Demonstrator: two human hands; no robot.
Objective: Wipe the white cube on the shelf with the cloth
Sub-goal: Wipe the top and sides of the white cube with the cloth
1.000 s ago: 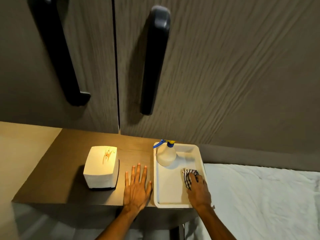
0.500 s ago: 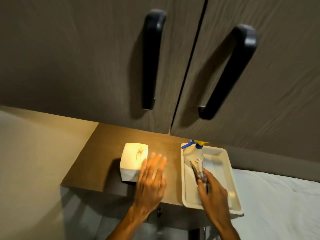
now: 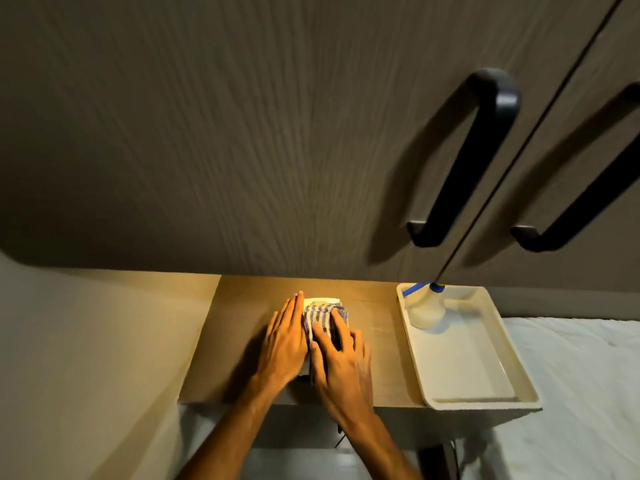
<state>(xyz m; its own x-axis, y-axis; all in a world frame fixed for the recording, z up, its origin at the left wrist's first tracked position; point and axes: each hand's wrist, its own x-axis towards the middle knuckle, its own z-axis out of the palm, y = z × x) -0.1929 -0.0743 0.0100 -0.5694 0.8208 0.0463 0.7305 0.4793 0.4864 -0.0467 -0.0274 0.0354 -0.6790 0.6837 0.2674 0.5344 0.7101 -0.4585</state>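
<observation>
The white cube (image 3: 322, 301) stands on the brown wooden shelf (image 3: 239, 317); only its far top edge shows. A blue-and-white checked cloth (image 3: 320, 318) lies spread over its top. My right hand (image 3: 337, 358) presses flat on the cloth with the fingers spread. My left hand (image 3: 282, 344) lies flat against the cube's left side, fingers straight and together. Most of the cube is hidden under the cloth and both hands.
A white tray (image 3: 485, 403) sits on the shelf's right end with a white spray bottle (image 3: 426, 310) with a blue top at its far corner. Cupboard doors with black handles (image 3: 464, 161) rise behind. A white bed sheet (image 3: 588, 375) lies to the right.
My right hand lifted the cloth out of the tray and carried it left onto the cube. My left hand moved from the shelf to the cube's side. The camera view swung left.
</observation>
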